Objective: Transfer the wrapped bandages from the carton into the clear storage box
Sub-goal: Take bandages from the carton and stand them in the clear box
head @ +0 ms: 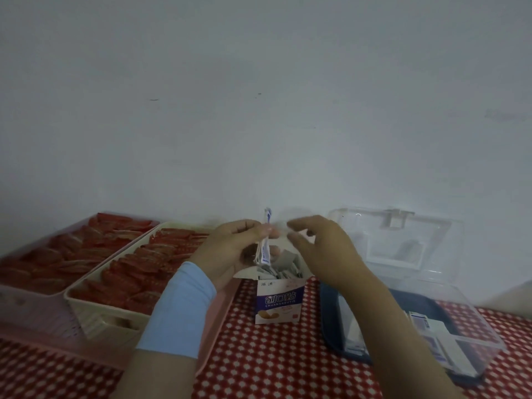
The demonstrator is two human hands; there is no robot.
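Head view shows my left hand (pixel 230 249) with its grip closed on a thin bundle of wrapped bandages (pixel 265 249). I pinch the bundle between thumb and fingers near its middle. It stands almost upright: its top end sticks out above my fingers and its lower end hangs just over the open carton (pixel 280 300). The carton stands upright on the worktop, on a red and white checked cloth (pixel 273 364), and more wrapped pieces (pixel 285 269) lie inside it.

My right hand (pixel 325 251) is just beside the bundle, above the carton. Its fingers are apart and loosely bent, and I see nothing held in them.

To my right is the clear storage box (pixel 466 321), which sits on a dark blue tray (pixel 331 318). Its lid (pixel 403 240) is up, toward the wall. Some flat white packets (pixel 440 341) already lie in the box.

To my left, a cream basket (pixel 95 309) and a pink tray (pixel 34 321) stand side by side. Both hold red packets (pixel 129 272). A light blue band (pixel 178 309) covers my left wrist.
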